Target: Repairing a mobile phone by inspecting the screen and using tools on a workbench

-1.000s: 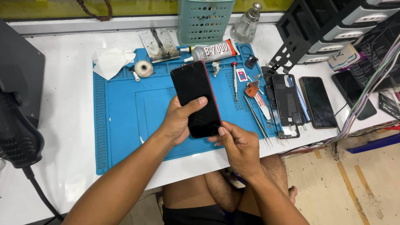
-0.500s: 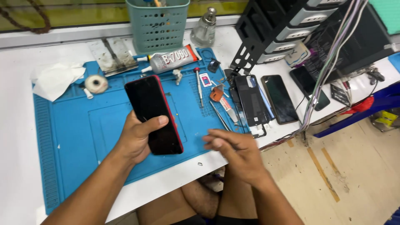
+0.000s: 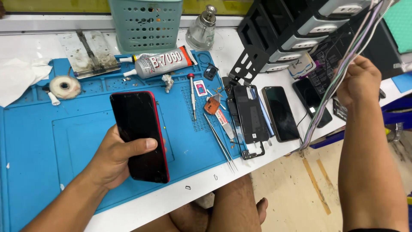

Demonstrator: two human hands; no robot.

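Red-edged phone (image 3: 139,135) clamped in left hand (image 3: 113,161) fingers; right hand (image 3: 358,81) fingers closed around cable bundle (image 3: 339,79).

Red-framed phone (image 3: 139,135), screen dark and scuffed, over the blue mat. Glue tube (image 3: 161,63) at the mat's top edge: white label, red cap end. Two dark-screened phones (image 3: 281,113) (image 3: 312,101) lie right of the mat. Small pink-white card (image 3: 200,87) near the screwdriver.

A red-edged phone (image 3: 139,135) is held screen-up in the left hand (image 3: 116,161) above the blue mat (image 3: 38,141); hanging cables (image 3: 339,79) are gripped by the right hand (image 3: 359,81) beyond the table (image 3: 163,199) edge.
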